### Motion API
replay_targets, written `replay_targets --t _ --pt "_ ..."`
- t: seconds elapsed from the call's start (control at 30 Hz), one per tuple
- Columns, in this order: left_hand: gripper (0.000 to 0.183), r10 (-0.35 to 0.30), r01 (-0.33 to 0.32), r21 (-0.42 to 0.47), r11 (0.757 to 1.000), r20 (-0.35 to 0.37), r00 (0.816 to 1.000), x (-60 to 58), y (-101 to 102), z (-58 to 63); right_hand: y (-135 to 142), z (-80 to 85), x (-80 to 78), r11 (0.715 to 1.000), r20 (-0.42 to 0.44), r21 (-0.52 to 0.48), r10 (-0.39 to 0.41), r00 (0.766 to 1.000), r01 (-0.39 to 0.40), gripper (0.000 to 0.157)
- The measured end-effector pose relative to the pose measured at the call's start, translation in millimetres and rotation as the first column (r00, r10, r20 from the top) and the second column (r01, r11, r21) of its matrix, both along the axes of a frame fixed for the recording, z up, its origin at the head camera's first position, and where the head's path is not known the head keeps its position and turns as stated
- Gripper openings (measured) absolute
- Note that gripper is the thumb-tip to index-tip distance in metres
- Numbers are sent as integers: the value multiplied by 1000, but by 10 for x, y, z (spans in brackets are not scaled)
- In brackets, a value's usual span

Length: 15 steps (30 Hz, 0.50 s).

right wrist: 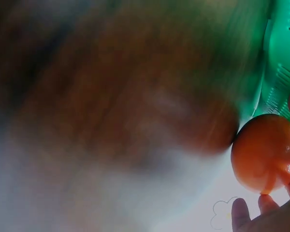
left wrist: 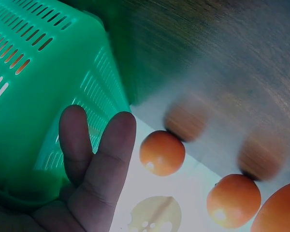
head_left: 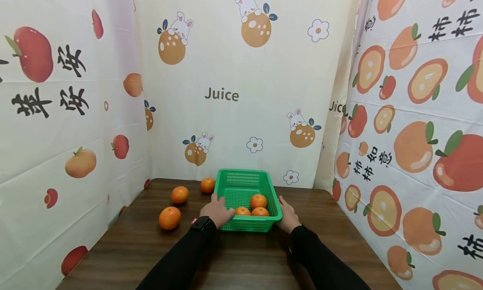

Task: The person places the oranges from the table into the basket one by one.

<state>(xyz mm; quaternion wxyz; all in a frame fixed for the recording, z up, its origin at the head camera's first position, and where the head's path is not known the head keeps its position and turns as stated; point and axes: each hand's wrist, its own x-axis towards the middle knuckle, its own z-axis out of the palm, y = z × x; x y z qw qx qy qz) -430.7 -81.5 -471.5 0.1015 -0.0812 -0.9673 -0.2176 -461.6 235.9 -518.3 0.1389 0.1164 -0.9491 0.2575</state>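
A green plastic basket (head_left: 247,225) with slotted walls stands on the table, with three oranges (head_left: 258,201) in its near right part. My left hand (head_left: 216,212) holds the basket's left side, thumb at the rim; two of its fingers (left wrist: 118,140) stretch along the outer wall in the left wrist view. On the right side, my right hand (head_left: 288,215) is around another orange (right wrist: 260,153) outside the basket. Fingers lie against its lower side in the right wrist view, part of the hand being cut off by the frame. From the head, that orange is nearly hidden.
Three loose oranges lie left of the basket: one by its far corner (head_left: 207,185), a middle one (head_left: 179,195) and a nearer one (head_left: 170,218). The brown wooden table (head_left: 241,260) meets fruit-printed cloth walls (head_left: 226,122) at the back and both sides.
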Motion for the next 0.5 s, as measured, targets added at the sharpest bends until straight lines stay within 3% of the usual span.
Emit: replay_targets --t 0.1,0.23,0.37,0.5 --pt "71 -1 1 -1 1000 3 1000 15 13 -1 13 -21 -20 999 -24 -4 -39 999 39 63" --pt "73 -1 1 -5 1000 10 1000 12 12 -5 21 12 -21 997 17 -16 -77 997 77 60" --pt "73 -7 7 -9 1000 10 1000 -21 -1 -21 6 75 -6 998 76 53 -39 996 35 68" --pt "73 -8 8 -16 1000 0 1000 -60 -21 -24 -16 137 -28 992 88 115 32 996 -42 64"
